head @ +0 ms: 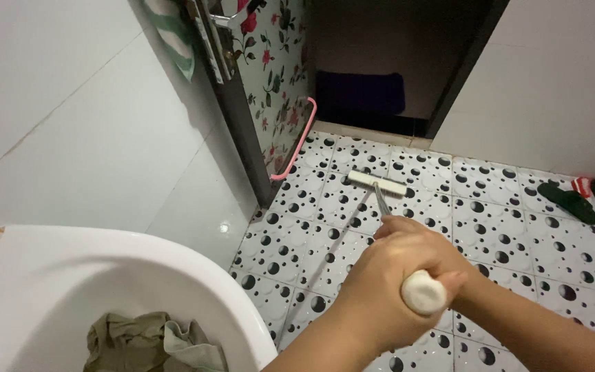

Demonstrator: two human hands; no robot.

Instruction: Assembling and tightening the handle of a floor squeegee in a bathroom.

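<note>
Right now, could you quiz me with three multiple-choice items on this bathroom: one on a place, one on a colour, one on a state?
1. Where does the crumpled cloth lie?
A. in the white basin
B. on the floor
C. on the door handle

2. What colour is the handle's end?
A. pink
B. white
C. black

3. How do the hands hold the handle?
A. both clasped round it
B. one only
C. neither

Answers:
1 A, the cloth sits inside the basin.
2 B, the handle ends in a white tip.
3 A, left hand and right hand wrap it together above the brush head.

White-headed floor brush [378, 184], slanted on tiles
</note>
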